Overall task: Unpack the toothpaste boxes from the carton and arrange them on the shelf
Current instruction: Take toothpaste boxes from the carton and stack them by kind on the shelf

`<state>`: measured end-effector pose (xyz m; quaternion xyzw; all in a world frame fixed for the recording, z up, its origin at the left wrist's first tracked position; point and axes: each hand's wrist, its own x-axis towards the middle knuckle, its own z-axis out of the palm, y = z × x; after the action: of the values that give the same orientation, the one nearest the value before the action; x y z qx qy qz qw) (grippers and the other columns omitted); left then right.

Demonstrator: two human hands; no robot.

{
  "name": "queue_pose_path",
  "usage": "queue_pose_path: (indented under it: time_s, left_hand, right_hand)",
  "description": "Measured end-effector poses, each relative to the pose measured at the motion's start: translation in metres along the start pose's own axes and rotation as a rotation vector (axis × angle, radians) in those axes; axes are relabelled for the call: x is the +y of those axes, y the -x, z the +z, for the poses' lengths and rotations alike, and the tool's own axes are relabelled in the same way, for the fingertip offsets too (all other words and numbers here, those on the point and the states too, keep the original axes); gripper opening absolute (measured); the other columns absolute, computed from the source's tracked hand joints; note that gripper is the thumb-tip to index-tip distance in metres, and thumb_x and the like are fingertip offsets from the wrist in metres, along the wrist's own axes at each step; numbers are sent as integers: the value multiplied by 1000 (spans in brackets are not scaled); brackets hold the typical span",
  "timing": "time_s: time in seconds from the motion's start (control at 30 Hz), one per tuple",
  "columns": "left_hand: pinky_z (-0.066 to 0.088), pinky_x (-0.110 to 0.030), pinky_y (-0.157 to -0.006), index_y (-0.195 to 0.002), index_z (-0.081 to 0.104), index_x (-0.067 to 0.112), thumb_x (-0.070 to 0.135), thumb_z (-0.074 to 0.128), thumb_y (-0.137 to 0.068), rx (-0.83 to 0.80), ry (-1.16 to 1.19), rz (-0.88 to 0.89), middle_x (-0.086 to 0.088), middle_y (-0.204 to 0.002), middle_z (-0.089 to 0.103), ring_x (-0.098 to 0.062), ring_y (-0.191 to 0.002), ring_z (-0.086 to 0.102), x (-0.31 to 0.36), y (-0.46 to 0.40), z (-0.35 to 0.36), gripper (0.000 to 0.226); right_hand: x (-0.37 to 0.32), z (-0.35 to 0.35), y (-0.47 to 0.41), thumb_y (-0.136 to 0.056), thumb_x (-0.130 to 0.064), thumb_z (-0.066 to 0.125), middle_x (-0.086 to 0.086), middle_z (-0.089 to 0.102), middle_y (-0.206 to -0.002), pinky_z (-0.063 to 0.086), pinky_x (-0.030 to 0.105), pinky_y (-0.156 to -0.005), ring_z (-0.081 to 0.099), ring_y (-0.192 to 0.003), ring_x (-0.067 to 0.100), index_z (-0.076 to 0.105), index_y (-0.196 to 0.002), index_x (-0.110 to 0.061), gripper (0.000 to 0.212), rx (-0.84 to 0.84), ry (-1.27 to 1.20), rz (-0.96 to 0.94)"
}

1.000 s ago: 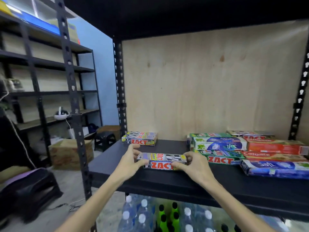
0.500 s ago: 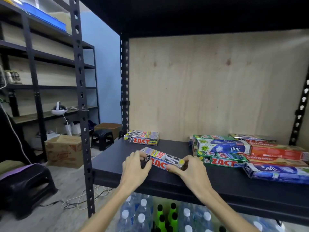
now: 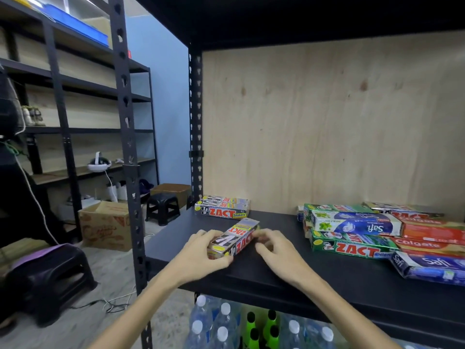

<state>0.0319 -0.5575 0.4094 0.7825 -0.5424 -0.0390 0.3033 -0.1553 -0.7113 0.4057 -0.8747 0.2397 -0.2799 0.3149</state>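
Hands [image 3: 201,250] blurry, gripping ZACT box [image 3: 234,240].

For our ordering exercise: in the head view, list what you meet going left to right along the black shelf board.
Stacked Zact Smokers boxes → left hand → Zact box held at an angle → right hand → green Zact box → blue Safi box at the front right.

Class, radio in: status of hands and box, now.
Left hand grips Zact box; right hand at its far end. Box angled on shelf. Nothing blocking.
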Motion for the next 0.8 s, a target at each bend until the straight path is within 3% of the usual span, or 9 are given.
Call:
queue_pose_path:
  time_s: [0.1, 0.17, 0.27, 0.37, 0.43, 0.53, 0.67, 0.73, 0.8]
  left_hand:
    - [45, -20, -94, -139, 50, 39, 52, 69, -85, -49, -11, -14, 14, -127, 58, -5, -114, 53, -24, -13, -23, 58]
    - [46, -10, -86, -139, 52, 33, 37, 72, -89, -43, 33, -53, 14, -125, 62, 3, -104, 58, -39, -24, -33, 54]
    - [47, -6, -84, -138, 54, 27, 27, 75, -88, 6, 63, -106, 14, -116, 67, 9, -99, 60, -63, -48, -39, 54]
    - [45, -8, -85, -142, 51, 20, 28, 76, -89, 87, 75, -147, 8, -127, 64, -1, -105, 60, -76, -73, -38, 60]
    - [44, -11, -85, -143, 46, 16, 30, 78, -87, 136, 105, -184, 7, -130, 61, -4, -106, 58, -78, -89, -36, 65]
    - [43, -25, -97, -151, 36, 12, 38, 84, -79, 179, 202, -265, -1, -141, 58, -14, -120, 56, -86, -113, -31, 90]
    - [44, -35, -107, -152, 36, 10, 40, 90, -71, 201, 281, -306, -2, -145, 55, -16, -121, 57, -101, -138, -28, 102]
    - [44, -38, -110, -153, 35, 12, 43, 91, -69, 171, 306, -303, -1, -144, 57, -16, -122, 58, -106, -145, -27, 106]
    - [47, -40, -109, -147, 45, 17, 52, 89, -63, 118, 333, -290, 5, -131, 67, -13, -116, 64, -109, -149, -26, 101]
  right_hand:
    - [14, -1, -24, -92, -48, 64, 2, 39, -144, 38, 29, -111, 51, -125, 12, 30, -152, -27, 72, -11, 62, 72]
    - [19, 0, -45, -85, -61, 67, 4, 33, -154, 37, 33, -113, 44, -137, 19, 18, -158, -25, 95, -40, 57, 128]
    - [23, 12, -76, -82, -59, 72, 0, 53, -144, 44, 33, -108, 53, -126, 14, 39, -147, -25, 81, -29, 67, 107]
    - [24, 31, -98, -78, -55, 77, -9, 65, -123, 52, 27, -96, 61, -106, 2, 50, -122, -30, 57, 20, -1, 61]
    - [23, 39, -111, -74, -55, 82, -12, 66, -118, 51, 16, -85, 63, -99, -3, 45, -123, -26, 68, 14, -77, 61]
    - [30, 51, -130, -65, -68, 79, -9, 58, -129, 51, 29, -99, 59, -113, 3, 36, -136, -25, 93, 70, -91, 44]
    - [33, 55, -142, -71, -61, 80, -4, 45, -134, 39, 27, -104, 41, -119, 5, 35, -140, -25, 90, 106, -80, 57]
    - [38, 54, -149, -70, -62, 80, -5, 47, -135, 40, 29, -105, 43, -125, 7, 37, -141, -27, 90, 98, -69, 59]
    - [40, 49, -152, -67, -60, 84, -11, 56, -131, 45, 23, -100, 53, -120, 4, 44, -135, -30, 84, 79, -109, 76]
